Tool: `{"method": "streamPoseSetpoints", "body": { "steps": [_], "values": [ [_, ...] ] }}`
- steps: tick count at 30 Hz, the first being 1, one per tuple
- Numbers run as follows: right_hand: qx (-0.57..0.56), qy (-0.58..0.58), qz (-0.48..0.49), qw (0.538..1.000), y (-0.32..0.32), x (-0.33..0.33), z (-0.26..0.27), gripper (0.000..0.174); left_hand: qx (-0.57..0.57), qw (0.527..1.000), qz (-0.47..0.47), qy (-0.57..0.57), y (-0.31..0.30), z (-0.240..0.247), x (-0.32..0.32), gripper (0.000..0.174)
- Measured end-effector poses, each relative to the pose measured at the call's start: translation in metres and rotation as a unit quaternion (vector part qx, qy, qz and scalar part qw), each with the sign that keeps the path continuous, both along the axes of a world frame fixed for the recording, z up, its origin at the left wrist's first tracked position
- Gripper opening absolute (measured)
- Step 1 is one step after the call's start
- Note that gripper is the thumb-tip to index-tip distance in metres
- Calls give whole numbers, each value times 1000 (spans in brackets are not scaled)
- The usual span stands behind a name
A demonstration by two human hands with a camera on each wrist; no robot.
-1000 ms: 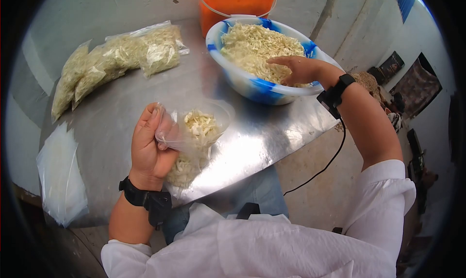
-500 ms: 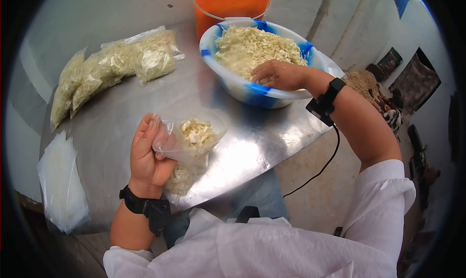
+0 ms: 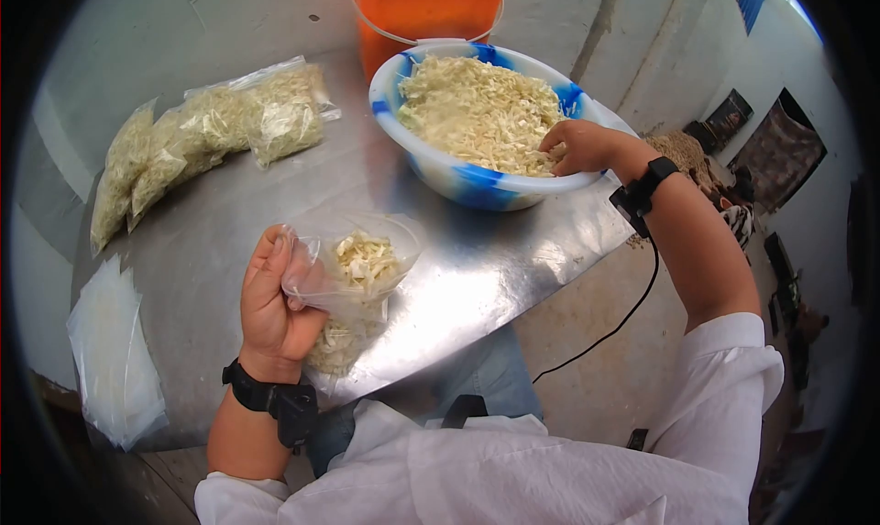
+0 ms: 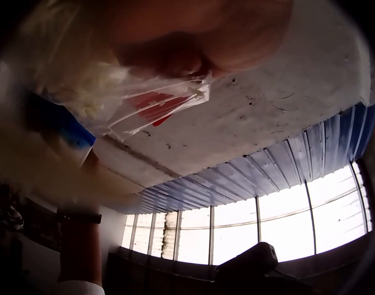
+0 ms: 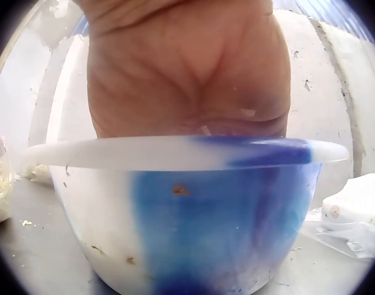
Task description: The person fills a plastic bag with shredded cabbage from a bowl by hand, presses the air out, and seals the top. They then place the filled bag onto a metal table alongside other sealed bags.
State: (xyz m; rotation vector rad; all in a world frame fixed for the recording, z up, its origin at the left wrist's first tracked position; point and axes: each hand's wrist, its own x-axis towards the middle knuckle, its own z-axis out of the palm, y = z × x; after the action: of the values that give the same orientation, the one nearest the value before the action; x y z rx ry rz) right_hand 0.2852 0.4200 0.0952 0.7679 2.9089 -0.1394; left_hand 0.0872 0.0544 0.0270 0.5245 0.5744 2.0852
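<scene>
Specks (image 5: 180, 190) on bowl (image 5: 236, 212), R-wrist only

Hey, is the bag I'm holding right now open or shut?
Open. In the head view, the mouth of the clear bag gapes, showing pale shreds inside, while the left grip holds its edge.

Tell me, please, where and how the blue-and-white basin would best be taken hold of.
Probably by the rim of the basin, one hand coming in from the left and one from the right, fingers curled underneath. The rim juts out beyond the inward-sloping wall, and the heap of pale shreds inside suggests supporting both sides.
</scene>
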Motion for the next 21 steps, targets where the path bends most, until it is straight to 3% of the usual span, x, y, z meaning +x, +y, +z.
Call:
{"method": "streamPoseSetpoints", "body": {
  "steps": [1, 8, 12, 14, 21],
  "values": [
    [-10, -27, -13, 999, -2, -2, 2, 45, -1, 1000, 0, 0, 0, 0, 0, 10],
    [-26, -20, -22, 999, -5, -2, 3, 40, -6, 1000, 5, -3, 0, -3, -1, 9],
    [0, 74, 1, 997, -4, 1, 13, 34, -1, 1000, -5, -4, 1, -3, -1, 9],
    [-78, 188, -69, 977, -4, 1, 16, 32, -3, 1000, -5, -7, 1, -3, -1, 9],
    [-51, 277, -45, 959, 2, -5, 27, 33, 8, 1000, -9, -1, 2, -4, -1, 9]
  ]
}}
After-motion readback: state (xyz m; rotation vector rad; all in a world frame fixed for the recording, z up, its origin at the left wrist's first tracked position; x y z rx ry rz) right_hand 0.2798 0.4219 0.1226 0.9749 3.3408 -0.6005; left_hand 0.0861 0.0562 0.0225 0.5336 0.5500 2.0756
